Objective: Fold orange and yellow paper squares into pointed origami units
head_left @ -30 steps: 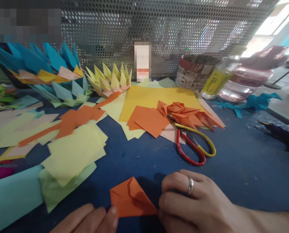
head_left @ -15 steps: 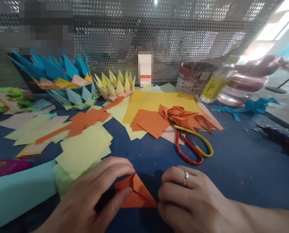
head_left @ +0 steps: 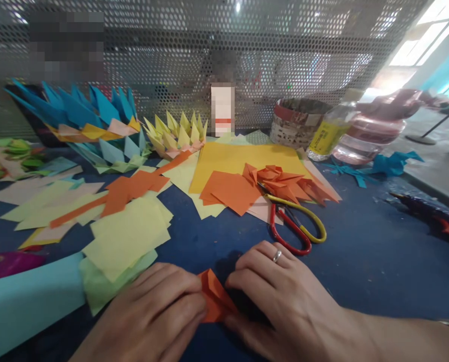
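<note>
A small folded piece of orange paper [head_left: 213,299] lies on the blue table [head_left: 363,261] between my hands. My left hand [head_left: 160,306] is closed on its left side, the fingers pressed together over that edge. At its right corner, my right hand [head_left: 281,296] pinches the paper between thumb and fingers and wears a ring. Scissors [head_left: 298,226] with one red and one yellow handle rest just beyond my right hand. Behind them are orange paper squares [head_left: 232,191] and folded orange pieces [head_left: 281,181] on a yellow sheet [head_left: 247,153].
Pale yellow squares [head_left: 130,231] and a light blue sheet [head_left: 32,301] lie left. Blue [head_left: 104,108] and yellow [head_left: 179,133] folded-paper forms stand behind. A bottle [head_left: 330,136], woven basket [head_left: 296,123] and pink container [head_left: 371,130] are at back right. A dark-bodied tool [head_left: 428,211] lies right.
My left fingers have come down over the paper's left part, covering more of it. My right hand has shifted left and opened its grip slightly around the right corner.
</note>
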The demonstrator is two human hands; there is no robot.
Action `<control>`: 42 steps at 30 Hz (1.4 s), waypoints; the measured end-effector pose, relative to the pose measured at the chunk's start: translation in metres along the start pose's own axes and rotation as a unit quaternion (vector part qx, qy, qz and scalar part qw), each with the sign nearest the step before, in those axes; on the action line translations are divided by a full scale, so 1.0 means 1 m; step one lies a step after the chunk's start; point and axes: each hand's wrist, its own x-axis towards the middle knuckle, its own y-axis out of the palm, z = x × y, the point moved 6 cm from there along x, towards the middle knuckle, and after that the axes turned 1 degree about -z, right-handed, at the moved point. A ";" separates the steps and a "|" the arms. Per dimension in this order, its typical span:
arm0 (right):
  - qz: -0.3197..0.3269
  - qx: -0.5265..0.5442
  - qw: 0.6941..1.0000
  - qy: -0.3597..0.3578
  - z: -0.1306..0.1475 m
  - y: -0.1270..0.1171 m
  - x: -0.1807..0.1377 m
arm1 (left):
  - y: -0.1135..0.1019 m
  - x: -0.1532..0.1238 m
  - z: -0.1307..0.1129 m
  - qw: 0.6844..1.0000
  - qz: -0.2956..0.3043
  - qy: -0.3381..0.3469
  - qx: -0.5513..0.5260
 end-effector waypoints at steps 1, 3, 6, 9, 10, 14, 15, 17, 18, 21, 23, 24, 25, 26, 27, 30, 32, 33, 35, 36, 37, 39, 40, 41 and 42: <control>0.000 0.001 1.000 0.001 0.000 0.000 0.000 | 0.000 -0.001 0.000 1.000 0.002 0.006 0.007; 0.001 0.002 1.000 -0.004 0.000 0.001 0.001 | 0.001 -0.003 0.000 1.000 0.006 0.012 0.017; -0.002 0.001 1.000 -0.012 0.001 0.002 0.000 | -0.001 -0.003 0.001 1.000 0.011 0.010 0.014; -0.003 -0.004 1.000 -0.021 0.002 0.001 0.000 | -0.003 -0.002 0.000 1.000 0.009 0.007 0.007; -0.002 -0.005 1.000 -0.023 0.003 0.001 0.000 | -0.003 -0.001 0.000 1.000 0.011 0.007 0.004; -0.002 -0.014 0.999 -0.032 0.003 -0.001 0.001 | -0.002 0.002 0.000 1.000 0.012 -0.002 -0.021; -0.002 -0.020 0.999 -0.037 0.003 0.000 0.001 | -0.002 0.002 0.000 1.000 0.011 -0.004 -0.027; -0.008 -0.039 0.998 -0.053 0.003 0.003 0.001 | -0.002 0.001 0.000 1.000 0.011 -0.006 -0.021; -0.015 -0.050 0.997 -0.064 0.003 0.004 0.001 | -0.003 0.000 0.000 1.000 0.012 -0.010 -0.014; -0.020 -0.076 0.994 -0.070 0.003 0.009 0.000 | -0.003 -0.005 0.006 0.999 0.028 -0.041 0.011; -0.020 -0.099 0.992 -0.077 0.003 0.011 -0.001 | -0.002 -0.009 0.009 0.997 0.049 -0.049 0.027; -0.024 -0.110 0.990 -0.085 0.003 0.012 -0.001 | -0.001 -0.011 0.009 0.997 0.059 -0.043 0.036; -0.030 -0.118 0.988 -0.093 0.003 0.013 -0.002 | 0.000 -0.012 0.009 0.996 0.069 -0.033 0.043; -0.036 -0.123 0.987 -0.099 0.003 0.014 -0.002 | 0.001 -0.013 0.009 0.996 0.076 -0.021 0.048; -0.040 -0.126 0.986 -0.102 0.002 0.016 -0.002 | 0.001 -0.014 0.008 0.995 0.081 -0.010 0.051; -0.047 -0.126 0.986 -0.102 0.002 0.018 -0.003 | 0.003 -0.015 0.008 0.995 0.088 0.011 0.055; -0.042 -0.125 0.987 -0.093 0.004 0.016 -0.003 | 0.004 -0.016 0.008 0.994 0.087 0.028 0.064; -0.040 -0.125 0.987 -0.089 0.005 0.015 -0.003 | 0.005 -0.017 0.007 0.993 0.086 0.037 0.069; -0.041 -0.124 0.988 -0.085 0.008 0.012 -0.002 | 0.007 -0.018 0.006 0.993 0.080 0.043 0.070; -0.044 -0.124 0.988 -0.086 0.009 0.010 -0.002 | 0.008 -0.019 0.006 0.994 0.075 0.036 0.065; -0.048 -0.125 0.987 -0.087 0.010 0.009 -0.002 | 0.009 -0.020 0.006 0.996 0.068 0.025 0.059; -0.055 -0.128 0.986 -0.089 0.011 0.008 -0.002 | 0.012 -0.020 0.005 0.997 0.058 0.009 0.052; -0.056 -0.129 0.986 -0.092 0.011 0.008 -0.002 | 0.013 -0.020 0.003 0.997 0.054 0.011 0.056; -0.058 -0.130 0.985 -0.095 0.011 0.007 -0.002 | 0.013 -0.020 0.002 0.996 0.052 0.017 0.066; -0.061 -0.129 0.985 -0.098 0.011 0.007 -0.002 | 0.014 -0.019 0.000 0.996 0.048 0.024 0.077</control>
